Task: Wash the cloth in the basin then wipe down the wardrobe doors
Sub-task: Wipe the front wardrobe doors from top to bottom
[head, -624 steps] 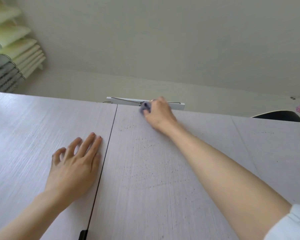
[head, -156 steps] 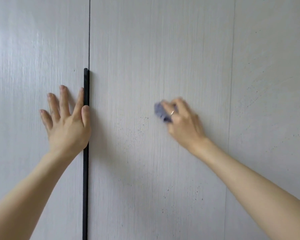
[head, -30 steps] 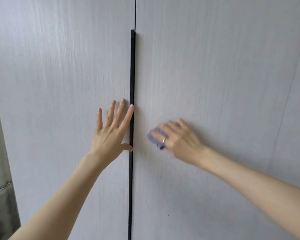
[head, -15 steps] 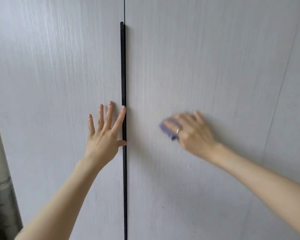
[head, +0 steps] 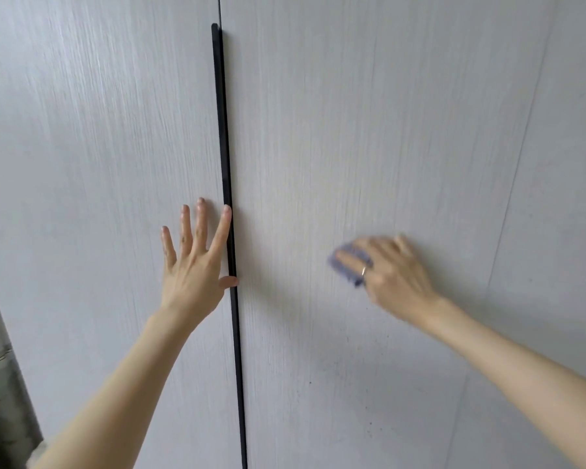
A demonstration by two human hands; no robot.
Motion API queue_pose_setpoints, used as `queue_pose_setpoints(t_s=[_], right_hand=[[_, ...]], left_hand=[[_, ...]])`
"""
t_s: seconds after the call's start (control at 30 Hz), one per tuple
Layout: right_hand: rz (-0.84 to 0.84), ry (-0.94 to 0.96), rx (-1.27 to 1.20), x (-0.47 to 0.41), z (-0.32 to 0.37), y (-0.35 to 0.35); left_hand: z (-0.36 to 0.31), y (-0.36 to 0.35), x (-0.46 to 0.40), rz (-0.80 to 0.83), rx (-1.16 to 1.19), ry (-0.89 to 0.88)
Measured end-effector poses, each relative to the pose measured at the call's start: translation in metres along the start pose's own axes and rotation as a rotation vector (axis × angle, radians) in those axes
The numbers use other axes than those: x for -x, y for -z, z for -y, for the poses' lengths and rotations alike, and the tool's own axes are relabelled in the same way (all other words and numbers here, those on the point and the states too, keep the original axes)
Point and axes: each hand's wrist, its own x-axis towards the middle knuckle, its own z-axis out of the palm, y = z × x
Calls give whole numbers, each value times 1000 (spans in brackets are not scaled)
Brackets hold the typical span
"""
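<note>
While left hand [head: 197, 265] lies flat, fingers spread | right hand [head: 391, 270] presses cloth [head: 347, 265] on pale door [head: 352, 130]

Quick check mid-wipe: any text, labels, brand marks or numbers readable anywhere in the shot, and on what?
None: no word, label, brand or number shows in this view.
Wardrobe doors: plain pale wood grain, no sticker or print.
Black handle strip: unmarked.
Cloth under the right hand: blurred, no tag visible.
Ring: too small to show any engraving.
Left hand: flat on the door, holding nothing.
</note>
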Motion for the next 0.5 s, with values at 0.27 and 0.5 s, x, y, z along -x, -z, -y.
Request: queue_pose_setpoints(t_s=[0.27, 0.5], right_hand=[[-67, -154, 5, 20, -6, -6], [-80, -101, 158, 20, -41, 18]], left_hand=[[-2, -4, 4, -26, 43, 35], [-5, -10, 7, -68, 63, 51]])
